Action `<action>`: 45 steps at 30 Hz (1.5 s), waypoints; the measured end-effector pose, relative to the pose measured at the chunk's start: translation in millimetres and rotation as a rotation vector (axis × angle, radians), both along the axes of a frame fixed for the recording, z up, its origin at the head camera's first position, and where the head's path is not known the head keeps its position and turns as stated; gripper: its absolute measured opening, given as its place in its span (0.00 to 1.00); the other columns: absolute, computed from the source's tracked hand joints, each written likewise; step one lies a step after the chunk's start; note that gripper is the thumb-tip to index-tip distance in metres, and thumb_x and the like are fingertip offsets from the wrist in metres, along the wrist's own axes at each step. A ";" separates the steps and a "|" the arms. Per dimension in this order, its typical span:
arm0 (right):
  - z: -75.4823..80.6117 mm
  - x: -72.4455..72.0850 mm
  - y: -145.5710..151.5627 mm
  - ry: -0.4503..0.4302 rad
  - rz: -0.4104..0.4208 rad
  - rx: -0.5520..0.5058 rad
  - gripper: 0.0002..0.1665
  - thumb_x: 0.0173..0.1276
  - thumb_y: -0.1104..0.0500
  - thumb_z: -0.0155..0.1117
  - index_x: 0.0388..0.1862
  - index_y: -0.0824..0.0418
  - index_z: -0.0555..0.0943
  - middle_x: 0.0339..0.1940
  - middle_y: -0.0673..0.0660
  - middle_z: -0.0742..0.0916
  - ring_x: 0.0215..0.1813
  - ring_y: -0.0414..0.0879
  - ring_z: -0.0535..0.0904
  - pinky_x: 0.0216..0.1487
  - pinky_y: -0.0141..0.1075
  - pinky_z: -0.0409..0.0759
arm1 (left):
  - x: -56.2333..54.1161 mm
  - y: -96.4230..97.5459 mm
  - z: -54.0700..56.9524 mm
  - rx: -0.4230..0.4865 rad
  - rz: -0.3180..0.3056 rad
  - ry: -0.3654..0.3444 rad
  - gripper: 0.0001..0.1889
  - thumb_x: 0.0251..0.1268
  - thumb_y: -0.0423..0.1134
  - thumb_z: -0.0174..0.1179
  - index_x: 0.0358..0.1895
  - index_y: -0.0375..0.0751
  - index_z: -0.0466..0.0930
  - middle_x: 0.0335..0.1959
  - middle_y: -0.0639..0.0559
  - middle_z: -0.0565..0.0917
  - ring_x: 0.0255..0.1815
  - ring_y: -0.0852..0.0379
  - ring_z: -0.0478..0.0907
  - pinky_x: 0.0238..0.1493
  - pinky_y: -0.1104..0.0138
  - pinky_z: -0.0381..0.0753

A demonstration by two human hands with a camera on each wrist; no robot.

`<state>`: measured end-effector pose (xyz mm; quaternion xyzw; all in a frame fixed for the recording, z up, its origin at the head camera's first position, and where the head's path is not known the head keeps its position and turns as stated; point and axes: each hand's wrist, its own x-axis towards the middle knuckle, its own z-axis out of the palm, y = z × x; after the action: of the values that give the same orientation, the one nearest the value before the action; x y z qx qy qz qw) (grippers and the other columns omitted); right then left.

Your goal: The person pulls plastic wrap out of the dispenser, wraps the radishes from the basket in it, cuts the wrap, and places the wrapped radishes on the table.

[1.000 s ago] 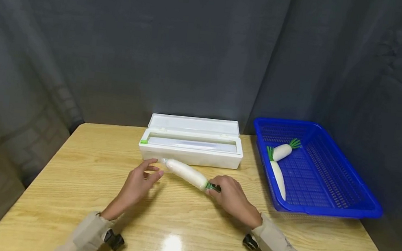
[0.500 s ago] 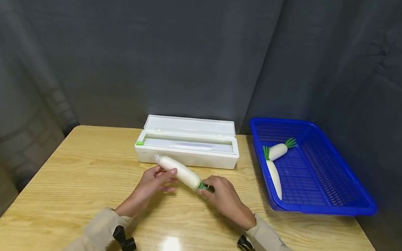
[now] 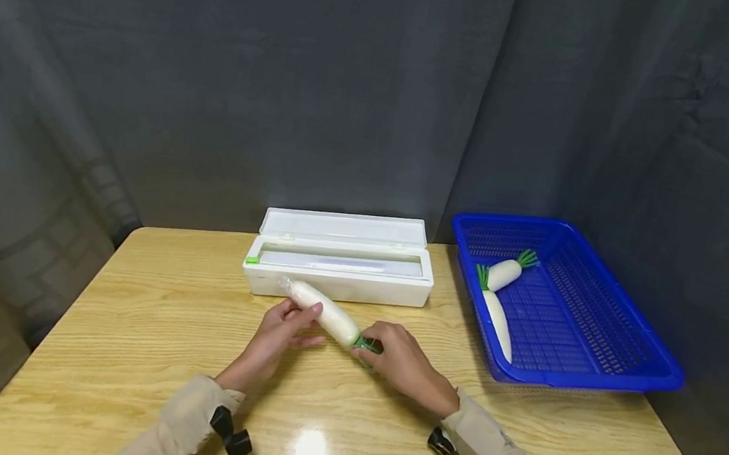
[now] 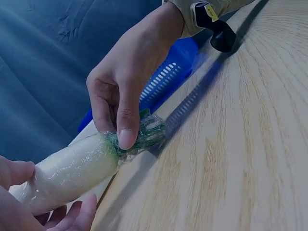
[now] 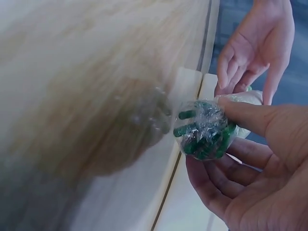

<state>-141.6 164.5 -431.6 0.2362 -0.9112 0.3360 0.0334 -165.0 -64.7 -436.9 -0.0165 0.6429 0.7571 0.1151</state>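
A white daikon radish (image 3: 329, 314) wrapped in clear plastic film slants across the space between both hands. My left hand (image 3: 278, 333) holds its body, thumb on the near side and fingers beneath, as the left wrist view shows. The right hand (image 3: 400, 357) pinches the film-covered green stems (image 4: 144, 134) between thumb and fingers. In the right wrist view, the cut green stalk ends (image 5: 199, 132) show bunched under crinkled film. At the far tip, a twist of loose film (image 3: 285, 284) sticks out in front of the white box.
Behind the radish, a white film dispenser box (image 3: 338, 288) stands with its lid (image 3: 344, 227) raised and a green slider (image 3: 252, 260) at its left. A blue basket (image 3: 578, 383) at the right holds two unwrapped radishes (image 3: 497, 323). A dark curtain (image 3: 286, 86) hangs behind the wooden table (image 3: 147, 331).
My left hand has moved right from beside the tip and taken hold of the radish's body. The right hand has shifted slightly left, still gripping the stem end.
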 end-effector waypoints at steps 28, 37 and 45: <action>9.1 -9.9 8.5 0.012 -0.074 -0.018 0.10 0.76 0.57 0.68 0.45 0.64 0.87 0.37 0.52 0.87 0.38 0.41 0.81 0.40 0.35 0.82 | -5.3 1.5 -7.0 -0.023 0.048 0.021 0.22 0.76 0.41 0.64 0.61 0.28 0.72 0.48 0.44 0.81 0.43 0.57 0.83 0.50 0.63 0.88; 9.5 -25.5 25.7 0.314 -0.268 -0.002 0.11 0.68 0.68 0.73 0.46 0.72 0.84 0.46 0.65 0.82 0.52 0.60 0.79 0.50 0.52 0.82 | -6.3 -7.3 -2.6 -0.037 0.028 0.038 0.21 0.75 0.41 0.65 0.60 0.29 0.73 0.47 0.46 0.82 0.45 0.57 0.83 0.52 0.62 0.88; 9.0 -35.3 32.4 0.424 -0.395 0.038 0.17 0.67 0.68 0.73 0.52 0.73 0.82 0.54 0.72 0.79 0.57 0.68 0.75 0.55 0.59 0.78 | -7.5 -16.3 1.5 -0.069 0.053 0.028 0.21 0.75 0.42 0.65 0.60 0.30 0.74 0.48 0.47 0.82 0.46 0.58 0.82 0.51 0.64 0.87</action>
<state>-176.9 197.0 -422.6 0.1198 -0.9183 0.2489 0.2836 -172.5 -81.0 -435.4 -0.0271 0.6695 0.7374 0.0854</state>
